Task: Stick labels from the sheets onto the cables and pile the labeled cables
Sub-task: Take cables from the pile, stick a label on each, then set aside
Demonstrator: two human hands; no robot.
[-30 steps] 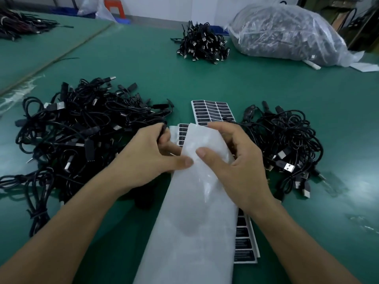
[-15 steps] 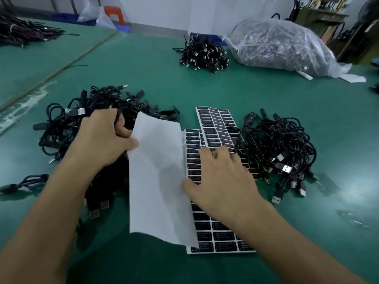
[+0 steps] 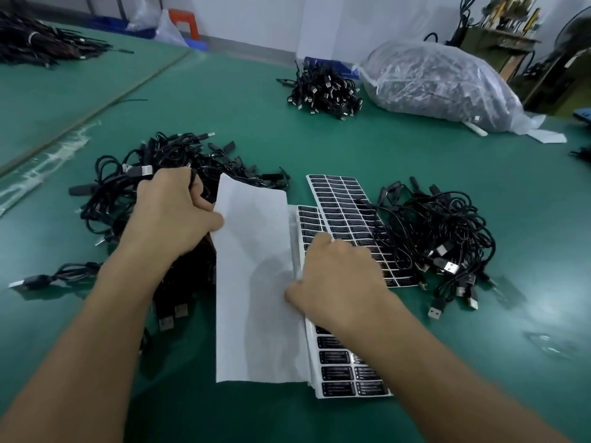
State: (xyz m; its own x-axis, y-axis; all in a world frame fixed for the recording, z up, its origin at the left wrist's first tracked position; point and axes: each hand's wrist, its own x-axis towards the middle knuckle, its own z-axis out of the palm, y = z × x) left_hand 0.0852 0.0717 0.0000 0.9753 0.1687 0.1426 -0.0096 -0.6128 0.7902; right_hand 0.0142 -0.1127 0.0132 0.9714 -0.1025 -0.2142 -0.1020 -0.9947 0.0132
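Note:
A blank white sheet (image 3: pixel 256 282) lies lengthwise in front of me, its far corner pinched by my left hand (image 3: pixel 172 215), which also holds black cables against the palm. My right hand (image 3: pixel 339 276) lies palm-down on a label sheet (image 3: pixel 351 378) covered with black stickers, its thumb at the white sheet's right edge. A second label sheet (image 3: pixel 345 206) lies beyond it. On the left is a large pile of black USB cables (image 3: pixel 134 187). A smaller pile of cables (image 3: pixel 438 231) lies to the right of the label sheets.
On the green table (image 3: pixel 415 161), a third heap of cables (image 3: pixel 323 91) sits at the back, beside a big clear plastic bag (image 3: pixel 441 84) of cables. One loose cable (image 3: pixel 48 278) lies at the near left. More cables (image 3: pixel 38 46) lie on the neighbouring table.
The white sheet, which covered the near label sheet a second ago, has been swung off to the left, uncovering the stickers. My right hand has come down flat onto the label sheet.

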